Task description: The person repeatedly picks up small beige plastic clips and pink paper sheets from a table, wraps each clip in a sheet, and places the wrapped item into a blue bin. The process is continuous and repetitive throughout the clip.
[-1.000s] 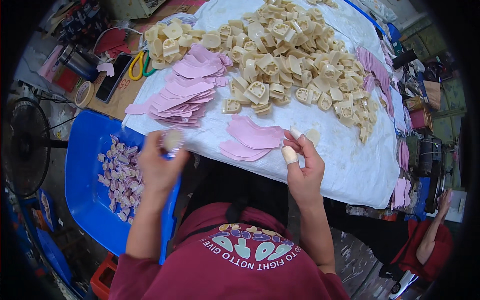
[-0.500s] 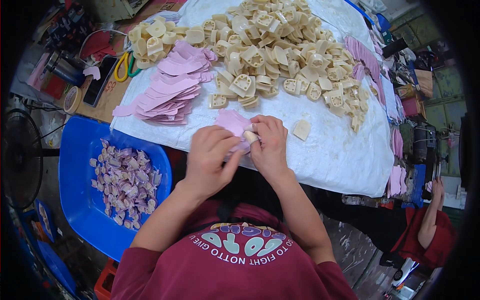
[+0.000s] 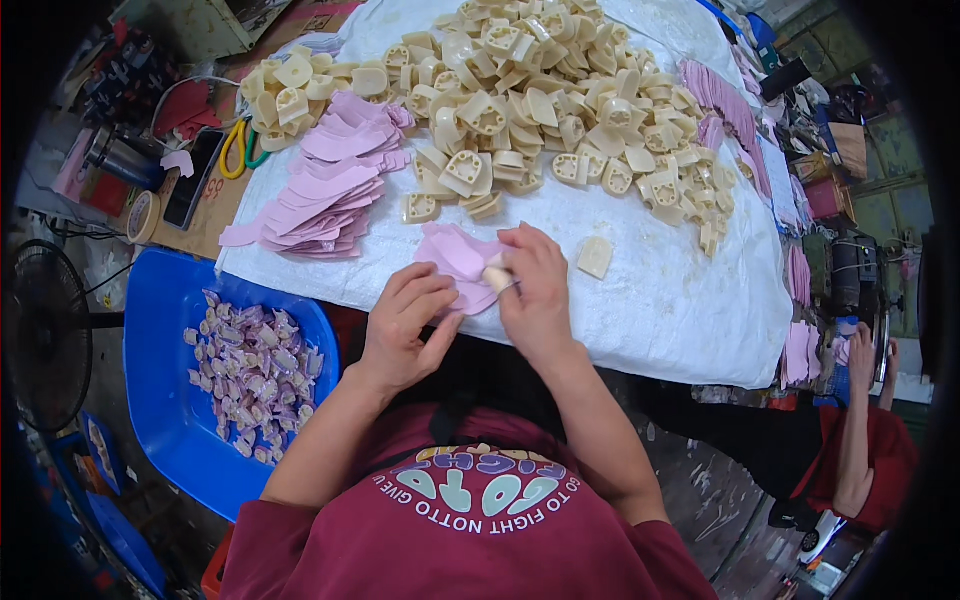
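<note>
A pink cut piece of thin sheet material (image 3: pixel 462 255) lies at the table's near edge between my hands. My left hand (image 3: pixel 408 325) has its fingers curled at the left edge of the piece, with thumb and fingertips close together on it. At the other edge, my right hand (image 3: pixel 538 290) pinches the piece. A cream-coloured cap (image 3: pixel 497 279) sits at that thumb's tip, apparently a finger cover. Right of my right hand lies a single cream plastic shoe heel (image 3: pixel 595 257). Whether another heel lies under the pink piece is hidden.
A big heap of cream heels (image 3: pixel 545 100) covers the far table. Left of it lies a stack of pink pieces (image 3: pixel 325 195). A blue tub (image 3: pixel 160 400) holds many pink-covered heels. Scissors (image 3: pixel 233 150) and a phone (image 3: pixel 192 178) lie beyond. Another person (image 3: pixel 850 450) works at right.
My left hand has moved slightly left and down and is no longer blurred. The pink piece lies flatter and shows more. At right, the other person's arms have moved up.
</note>
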Tool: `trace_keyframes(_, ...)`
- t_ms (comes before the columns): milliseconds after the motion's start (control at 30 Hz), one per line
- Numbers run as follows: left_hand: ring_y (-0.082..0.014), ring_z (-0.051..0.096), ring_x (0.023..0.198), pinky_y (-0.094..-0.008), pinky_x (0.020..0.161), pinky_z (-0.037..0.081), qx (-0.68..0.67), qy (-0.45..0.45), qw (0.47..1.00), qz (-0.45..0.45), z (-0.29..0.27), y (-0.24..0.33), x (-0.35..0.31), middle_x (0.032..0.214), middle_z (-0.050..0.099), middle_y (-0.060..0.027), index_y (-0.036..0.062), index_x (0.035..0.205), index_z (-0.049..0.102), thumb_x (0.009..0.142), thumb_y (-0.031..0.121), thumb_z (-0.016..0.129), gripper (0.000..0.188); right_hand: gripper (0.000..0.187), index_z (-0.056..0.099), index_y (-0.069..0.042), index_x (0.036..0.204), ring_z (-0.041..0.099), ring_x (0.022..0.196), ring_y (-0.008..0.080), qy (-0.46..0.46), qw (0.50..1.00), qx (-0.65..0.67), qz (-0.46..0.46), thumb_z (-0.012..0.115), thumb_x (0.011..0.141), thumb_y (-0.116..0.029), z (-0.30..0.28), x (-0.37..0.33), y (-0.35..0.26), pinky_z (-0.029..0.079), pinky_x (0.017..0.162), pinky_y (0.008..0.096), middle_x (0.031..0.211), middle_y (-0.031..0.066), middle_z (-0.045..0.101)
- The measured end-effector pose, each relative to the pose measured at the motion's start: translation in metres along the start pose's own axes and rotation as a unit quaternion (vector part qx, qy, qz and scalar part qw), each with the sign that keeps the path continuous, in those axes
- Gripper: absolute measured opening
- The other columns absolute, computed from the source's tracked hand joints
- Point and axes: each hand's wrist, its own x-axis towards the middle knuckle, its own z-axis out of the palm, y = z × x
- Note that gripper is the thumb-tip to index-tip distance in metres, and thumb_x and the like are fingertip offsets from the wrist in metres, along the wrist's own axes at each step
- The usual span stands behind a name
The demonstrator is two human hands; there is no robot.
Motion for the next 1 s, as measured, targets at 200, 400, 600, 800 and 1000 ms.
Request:
trace_keyframes(200, -0.0317, 0.058, 0.102, -0.0389, 0.088, 0.047, -0.055, 0.019, 0.995, -0.084, -0.004, 0.004, 0.008, 0.104, 0.062, -0.0149, 0.0015, 0.102, 0.065, 0.072, 0.006, 0.074, 0.031, 0.009, 0.059, -0.002, 0.09, 0.052, 0.116, 0.0305, 0.115, 0.966, 0.208, 0.1, 0.064, 0.083, -0.004, -0.028, 0.001, -0.006, 0.043, 0.094, 0.0364, 0.118, 0.0142, 0.058)
trace_keyframes(400, -0.0169, 0.058, 0.081, -0.0269, 0.075, 0.046, -0.27, 0.01, 0.932, -0.24, 0.0, 0.027, 0.038, 0.094, 0.064, -0.008, 0.001, 0.105, 0.065, 0.08, 0.015, 0.074, 0.03, 0.014, 0.058, -0.001, 0.096, 0.048, 0.122, 0.0321, 0.072, 0.982, 0.174, 0.009, 0.063, 0.083, -0.003, -0.029, 0.003, -0.021, 0.047, 0.089, 0.0358, 0.119, 0.0137, 0.057)
trace_keyframes(600, -0.0153, 0.064, 0.079, -0.028, 0.071, 0.051, -0.486, 0.032, 0.8, -0.35, -0.011, 0.01, 0.04, 0.09, 0.068, -0.0078, -0.0021, 0.101, 0.066, 0.086, 0.013, 0.069, 0.021, 0.018, 0.06, -0.001, 0.101, 0.052, 0.116, 0.03, 0.12, 0.923, 0.339, 0.138, 0.062, 0.083, -0.003, -0.029, 0.006, -0.019, 0.042, 0.096, 0.0357, 0.117, 0.0133, 0.058)
trace_keyframes(800, -0.0283, 0.066, 0.094, -0.039, 0.074, 0.057, -0.714, -0.061, 0.656, -0.239, -0.044, 0.008, 0.033, 0.104, 0.064, -0.0194, -0.0057, 0.106, 0.06, 0.094, 0.021, 0.054, 0.03, 0.02, 0.061, -0.002, 0.097, 0.052, 0.115, 0.0332, 0.03, 0.997, 0.074, -0.017, 0.062, 0.077, -0.003, -0.022, 0.006, -0.014, 0.037, 0.102, 0.044, 0.114, 0.0136, 0.059)
trace_keyframes(1000, -0.0321, 0.064, 0.105, -0.0402, 0.083, 0.056, -0.598, 0.026, 0.672, -0.436, 0.006, -0.007, 0.045, 0.118, 0.061, -0.0211, -0.0061, 0.121, 0.051, 0.1, 0.026, 0.047, 0.039, 0.033, 0.063, -0.002, 0.105, 0.047, 0.123, 0.0367, -0.01, 0.999, -0.013, -0.045, 0.056, 0.073, 0.003, -0.031, -0.005, -0.008, 0.033, 0.105, 0.0521, 0.125, 0.0139, 0.056)
